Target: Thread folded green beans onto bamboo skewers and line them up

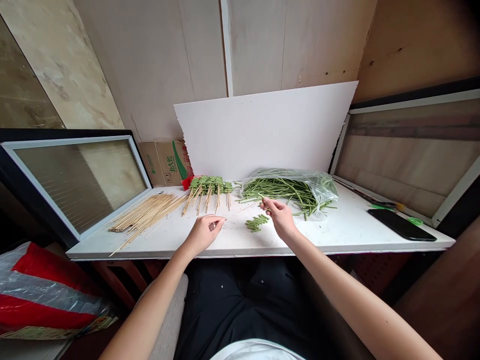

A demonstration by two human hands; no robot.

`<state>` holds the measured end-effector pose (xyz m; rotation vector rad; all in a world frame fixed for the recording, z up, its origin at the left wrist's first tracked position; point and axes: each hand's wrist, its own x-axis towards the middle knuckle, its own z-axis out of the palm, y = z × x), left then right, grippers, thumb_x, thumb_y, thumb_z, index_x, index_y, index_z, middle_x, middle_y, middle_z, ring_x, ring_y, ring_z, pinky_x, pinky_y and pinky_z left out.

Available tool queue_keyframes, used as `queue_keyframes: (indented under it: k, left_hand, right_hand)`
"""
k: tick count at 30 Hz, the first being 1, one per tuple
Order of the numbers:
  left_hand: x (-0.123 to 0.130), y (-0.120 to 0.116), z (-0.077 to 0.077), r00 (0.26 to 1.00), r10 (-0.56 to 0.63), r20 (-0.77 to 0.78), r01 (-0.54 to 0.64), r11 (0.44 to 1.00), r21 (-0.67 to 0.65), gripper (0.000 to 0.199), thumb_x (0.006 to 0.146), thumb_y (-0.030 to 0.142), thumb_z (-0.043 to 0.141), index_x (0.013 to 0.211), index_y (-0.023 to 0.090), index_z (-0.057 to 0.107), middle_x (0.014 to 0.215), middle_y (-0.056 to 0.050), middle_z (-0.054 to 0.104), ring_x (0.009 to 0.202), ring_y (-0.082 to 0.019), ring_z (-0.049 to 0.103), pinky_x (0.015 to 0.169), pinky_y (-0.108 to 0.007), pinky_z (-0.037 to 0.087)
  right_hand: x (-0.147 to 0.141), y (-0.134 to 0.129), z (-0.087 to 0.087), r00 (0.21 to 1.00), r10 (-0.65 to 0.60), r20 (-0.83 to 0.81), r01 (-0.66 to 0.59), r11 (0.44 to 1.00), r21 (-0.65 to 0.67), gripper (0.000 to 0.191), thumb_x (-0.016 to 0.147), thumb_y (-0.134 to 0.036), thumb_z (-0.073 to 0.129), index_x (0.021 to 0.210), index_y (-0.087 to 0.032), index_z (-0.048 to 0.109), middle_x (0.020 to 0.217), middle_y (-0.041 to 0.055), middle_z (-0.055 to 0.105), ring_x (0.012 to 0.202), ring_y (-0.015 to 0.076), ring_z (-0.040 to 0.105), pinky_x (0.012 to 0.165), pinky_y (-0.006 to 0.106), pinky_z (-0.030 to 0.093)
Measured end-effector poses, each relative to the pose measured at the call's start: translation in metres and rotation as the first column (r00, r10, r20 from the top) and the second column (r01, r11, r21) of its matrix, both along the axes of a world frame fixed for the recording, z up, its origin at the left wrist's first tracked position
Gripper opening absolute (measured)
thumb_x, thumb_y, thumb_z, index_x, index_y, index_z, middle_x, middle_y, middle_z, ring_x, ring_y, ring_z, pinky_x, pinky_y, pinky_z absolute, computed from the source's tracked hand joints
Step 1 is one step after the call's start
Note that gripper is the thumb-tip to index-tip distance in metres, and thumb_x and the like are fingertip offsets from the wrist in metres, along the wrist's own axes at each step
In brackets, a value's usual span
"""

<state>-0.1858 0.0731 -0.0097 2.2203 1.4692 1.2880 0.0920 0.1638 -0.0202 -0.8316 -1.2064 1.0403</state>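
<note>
My left hand [205, 232] is closed in a pinch at the table's front, on what looks like a thin bamboo skewer, faint from motion, that slants toward my right hand. My right hand [278, 216] is pinched too, around a short piece of green bean mostly covered by the fingers. Between and just below the hands lies a small pile of cut bean pieces [256, 223]. Behind my left hand are several finished bean skewers [210, 186], their sticks pointing toward me. Bare bamboo skewers [146, 212] lie in a loose heap at the left.
A clear plastic bag [326, 187] of long green beans [279, 189] lies open behind my right hand. On the white table [225, 245], a black phone [401, 224] rests at the right, near scissors [386, 204]. A cardboard box [165, 162] and white board [266, 132] stand behind.
</note>
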Motion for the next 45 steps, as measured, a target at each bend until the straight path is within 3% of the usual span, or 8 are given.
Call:
queue_keyframes:
  k: [3,6,16,20,34,38,42,45]
  left_hand:
    - [-0.006,0.001,0.002,0.995,0.051,0.082,-0.049,0.998,-0.026,0.029,0.095,0.043,0.07,0.106,0.019,0.083,0.08,-0.005,0.077,0.063,-0.016,0.066,0.063,-0.027,0.052]
    - [-0.01,0.001,0.001,0.99,0.069,0.122,-0.068,0.998,-0.014,0.026,0.095,0.043,0.071,0.095,0.02,0.082,0.077,-0.003,0.076,0.058,-0.015,0.066,0.061,-0.026,0.053]
    - [-0.006,0.001,-0.007,0.998,-0.01,-0.058,0.01,1.0,-0.001,0.033,0.106,0.038,0.05,0.094,0.019,0.076,0.068,0.001,0.067,0.053,-0.011,0.057,0.063,-0.024,0.046]
    - [-0.006,0.003,-0.01,0.995,-0.004,-0.103,0.004,1.0,0.002,0.033,0.106,0.035,0.048,0.095,0.019,0.074,0.068,0.0,0.067,0.059,-0.013,0.059,0.066,-0.025,0.046]
    - [0.0,0.008,-0.026,0.997,-0.051,-0.065,0.043,0.992,-0.116,0.026,0.098,0.018,0.044,0.087,0.018,0.066,0.061,0.002,0.058,0.058,-0.014,0.055,0.063,-0.025,0.043]
    - [0.003,0.008,-0.031,0.995,-0.092,-0.025,0.088,0.987,-0.137,0.027,0.101,0.022,0.044,0.086,0.018,0.067,0.058,0.003,0.056,0.056,-0.013,0.054,0.06,-0.025,0.042]
    - [0.009,0.007,-0.027,0.993,-0.075,0.086,0.087,0.985,-0.151,0.032,0.104,0.036,0.048,0.094,0.017,0.072,0.064,0.0,0.065,0.05,-0.013,0.057,0.057,-0.025,0.047]
    - [0.012,0.004,-0.02,0.989,-0.031,0.147,0.045,0.995,-0.094,0.027,0.1,0.04,0.06,0.099,0.017,0.075,0.079,-0.005,0.076,0.059,-0.016,0.069,0.064,-0.028,0.056]
  right_hand:
    - [0.006,0.005,0.004,0.996,-0.021,-0.085,0.02,1.0,-0.018,0.049,0.072,-0.068,0.084,0.088,-0.021,0.081,0.088,0.0093,0.077,0.083,0.0236,0.066,0.065,0.033,0.044]
    - [0.011,0.008,0.006,0.995,-0.048,-0.085,0.046,0.999,-0.02,0.048,0.07,-0.067,0.086,0.087,-0.022,0.08,0.089,0.0094,0.078,0.09,0.026,0.067,0.067,0.033,0.044]
    - [0.011,0.004,0.006,0.993,-0.075,-0.093,0.075,0.997,-0.007,0.048,0.069,-0.065,0.088,0.091,-0.023,0.082,0.096,0.0085,0.078,0.097,0.0271,0.068,0.071,0.034,0.044]
    - [0.008,0.002,0.005,0.993,-0.077,-0.085,0.078,0.997,0.008,0.048,0.071,-0.067,0.085,0.091,-0.023,0.082,0.097,0.0088,0.077,0.096,0.027,0.066,0.072,0.034,0.046]
    - [0.002,-0.012,0.01,0.997,-0.038,-0.06,0.043,0.996,0.082,0.04,0.075,-0.061,0.086,0.087,-0.023,0.081,0.094,0.0081,0.077,0.092,0.0252,0.065,0.084,0.038,0.049]
    - [0.0,-0.017,0.013,1.0,-0.008,-0.001,0.008,0.994,0.112,0.041,0.079,-0.063,0.081,0.081,-0.022,0.079,0.089,0.0068,0.075,0.086,0.0234,0.064,0.08,0.036,0.048]
    - [0.003,-0.014,0.015,0.999,-0.036,0.01,0.035,0.991,0.128,0.042,0.078,-0.064,0.081,0.086,-0.022,0.079,0.091,0.0072,0.075,0.084,0.0234,0.064,0.077,0.035,0.048]
    - [0.008,-0.011,0.018,0.996,-0.087,-0.019,0.089,0.988,0.124,0.043,0.077,-0.064,0.082,0.088,-0.022,0.079,0.092,0.0078,0.076,0.085,0.0237,0.065,0.078,0.036,0.049]
